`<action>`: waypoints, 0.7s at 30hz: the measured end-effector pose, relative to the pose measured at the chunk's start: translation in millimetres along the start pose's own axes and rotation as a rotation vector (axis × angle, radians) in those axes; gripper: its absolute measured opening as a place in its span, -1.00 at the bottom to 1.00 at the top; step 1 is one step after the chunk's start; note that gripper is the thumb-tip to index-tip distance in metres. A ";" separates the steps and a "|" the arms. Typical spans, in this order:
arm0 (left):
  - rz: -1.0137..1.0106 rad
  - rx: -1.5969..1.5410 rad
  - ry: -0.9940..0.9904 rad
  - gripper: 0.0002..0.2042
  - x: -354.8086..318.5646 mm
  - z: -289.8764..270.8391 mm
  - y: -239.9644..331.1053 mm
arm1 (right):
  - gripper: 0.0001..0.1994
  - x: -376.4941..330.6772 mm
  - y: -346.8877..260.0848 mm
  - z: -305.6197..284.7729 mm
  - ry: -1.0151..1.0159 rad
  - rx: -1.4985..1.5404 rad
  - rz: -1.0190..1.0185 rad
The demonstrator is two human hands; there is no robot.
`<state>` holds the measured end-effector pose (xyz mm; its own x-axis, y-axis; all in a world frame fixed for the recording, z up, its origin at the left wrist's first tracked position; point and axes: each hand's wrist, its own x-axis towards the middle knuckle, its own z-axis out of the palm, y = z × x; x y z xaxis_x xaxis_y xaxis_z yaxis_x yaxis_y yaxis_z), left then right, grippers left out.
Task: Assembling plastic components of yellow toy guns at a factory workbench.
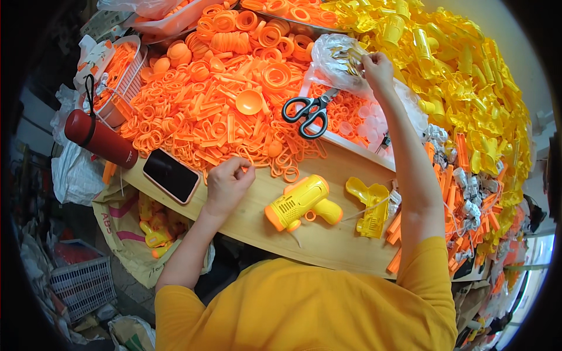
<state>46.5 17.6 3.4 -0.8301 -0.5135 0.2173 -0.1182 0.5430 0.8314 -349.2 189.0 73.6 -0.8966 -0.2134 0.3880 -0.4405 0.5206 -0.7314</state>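
My left hand (pixel 229 182) hovers at the table's near side, beside the edge of the orange part heap. Its fingers are curled into a pinch; whatever lies between them is hidden. Far right, my right hand (pixel 376 69) reaches to a clear plastic bag (pixel 329 55) of small gold-coloured pieces (pixel 350 57). Thumb and fingers are pressed together there, and what they grip is too small to name. Between my arms lies a yellow and orange toy blaster (pixel 298 202) on its side. Right of it rests an open yellow shell half (pixel 370 205) with a wire by it.
A large pile of orange plastic parts (pixel 193 105) covers the table's far side. Yellow parts (pixel 462 76) heap up at right. Black-handled scissors (pixel 310 114) lie across a white tray's edge (pixel 357 146). A phone (pixel 171 175) and red bottle (pixel 100 137) are at left.
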 end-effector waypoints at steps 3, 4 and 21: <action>-0.187 -0.204 -0.049 -0.94 -4.2 -5.5 -5.9 | -0.79 -34.5 -23.8 -13.3 -0.111 0.140 0.102; -0.276 -0.321 -0.082 -0.93 -2.8 -5.6 -4.2 | -0.79 -41.2 -25.3 -19.3 -0.155 0.202 0.162; -0.235 -0.438 0.155 -0.89 -5.0 2.4 -17.1 | -0.88 -170.8 -45.9 -65.3 -0.153 0.643 0.065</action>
<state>51.4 12.5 -13.2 -0.7144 -0.6983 0.0442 -0.0253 0.0889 0.9957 -172.8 255.6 77.5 -0.8977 -0.3379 0.2828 -0.2827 -0.0505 -0.9579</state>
